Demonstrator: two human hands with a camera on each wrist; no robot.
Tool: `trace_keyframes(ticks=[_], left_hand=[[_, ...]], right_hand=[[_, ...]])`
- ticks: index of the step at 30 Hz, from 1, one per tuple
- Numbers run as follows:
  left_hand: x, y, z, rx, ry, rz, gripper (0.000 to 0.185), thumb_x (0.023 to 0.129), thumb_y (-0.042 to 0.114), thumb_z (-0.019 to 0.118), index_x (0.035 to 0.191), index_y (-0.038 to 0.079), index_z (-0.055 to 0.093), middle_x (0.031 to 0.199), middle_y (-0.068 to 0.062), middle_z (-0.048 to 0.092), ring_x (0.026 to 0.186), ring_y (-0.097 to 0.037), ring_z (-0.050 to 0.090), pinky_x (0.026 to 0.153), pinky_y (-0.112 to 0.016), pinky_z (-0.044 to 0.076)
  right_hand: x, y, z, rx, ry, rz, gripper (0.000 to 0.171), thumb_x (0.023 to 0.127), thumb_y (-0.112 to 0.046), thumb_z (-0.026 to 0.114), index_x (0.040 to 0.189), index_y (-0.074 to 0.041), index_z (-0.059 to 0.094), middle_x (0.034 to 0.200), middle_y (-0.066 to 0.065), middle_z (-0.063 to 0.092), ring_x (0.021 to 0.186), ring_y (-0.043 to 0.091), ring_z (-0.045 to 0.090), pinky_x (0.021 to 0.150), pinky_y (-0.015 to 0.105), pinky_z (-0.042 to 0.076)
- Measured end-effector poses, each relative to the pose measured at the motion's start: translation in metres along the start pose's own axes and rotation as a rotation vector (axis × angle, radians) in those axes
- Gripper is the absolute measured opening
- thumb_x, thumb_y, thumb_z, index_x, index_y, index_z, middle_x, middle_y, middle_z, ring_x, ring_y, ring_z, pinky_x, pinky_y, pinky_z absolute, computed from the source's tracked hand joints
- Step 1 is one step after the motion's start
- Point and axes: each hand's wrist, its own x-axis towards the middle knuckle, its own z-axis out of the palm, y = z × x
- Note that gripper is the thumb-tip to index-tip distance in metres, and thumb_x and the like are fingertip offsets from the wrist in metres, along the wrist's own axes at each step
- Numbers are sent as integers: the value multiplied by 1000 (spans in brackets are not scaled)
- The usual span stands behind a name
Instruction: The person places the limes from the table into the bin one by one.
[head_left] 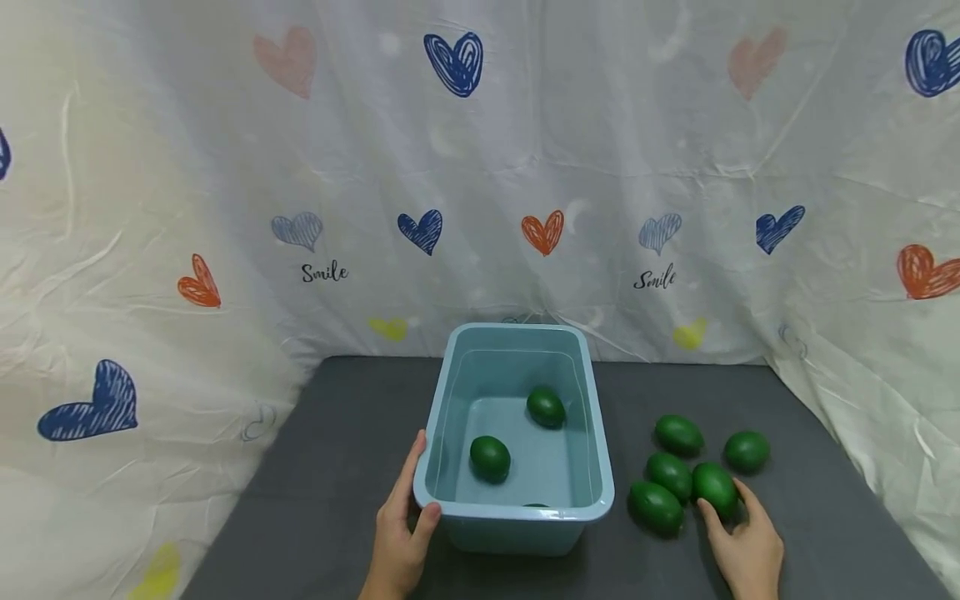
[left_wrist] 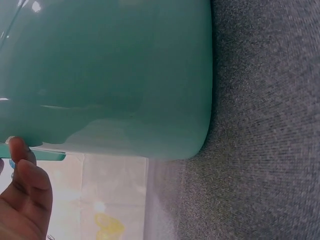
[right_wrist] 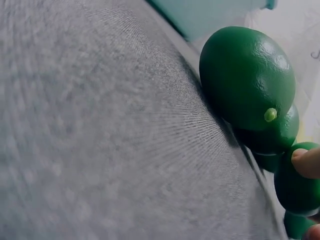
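Note:
My left hand grips the near left corner of a light blue plastic bin, thumb at the front rim and fingers along the left side. In the left wrist view the bin's wall fills much of the picture, with curled fingers at its rim. My right hand pinches a glossy, egg-shaped green fruit between thumb and fingers. The right wrist view shows the thumb pressed on that fruit. Close beside it lies another green fruit with a pale stem spot.
Two green fruits lie in the bin, and the top of another shows behind the near rim. Several more lie right of the bin on the dark grey tabletop. A white curtain printed with hearts hangs behind.

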Motion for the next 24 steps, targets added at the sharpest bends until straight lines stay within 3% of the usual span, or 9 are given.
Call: trace_keyframes(ticks=[11,18,24], left_hand=[[1,3,-1,10,-18,-30,77,103,6,62,170,25,28,173,-2,34,150,-5,40,109,-14,39],[0,0,0,9,-26,-32,77,104,7,62,170,25,27,173,-10,34,151,-6,39,109,-15,39],[2,0,-2,7,-21,-23,78,103,6,62,170,27,28,173,-4,33,150,-8,41,108,-16,41]], right_hand=[[-5,-18,-7,-29,100,-99,66,95,-29,81,146,6,57,82,16,58,51,20,42,51,35,34],[-7,-29,-12,-5,148,-135,64,95,-28,81,146,3,59,83,16,59,46,17,40,48,32,33],[-8,-39,-14,18,199,-188,64,93,-27,83,145,3,60,73,12,51,44,15,36,45,31,30]])
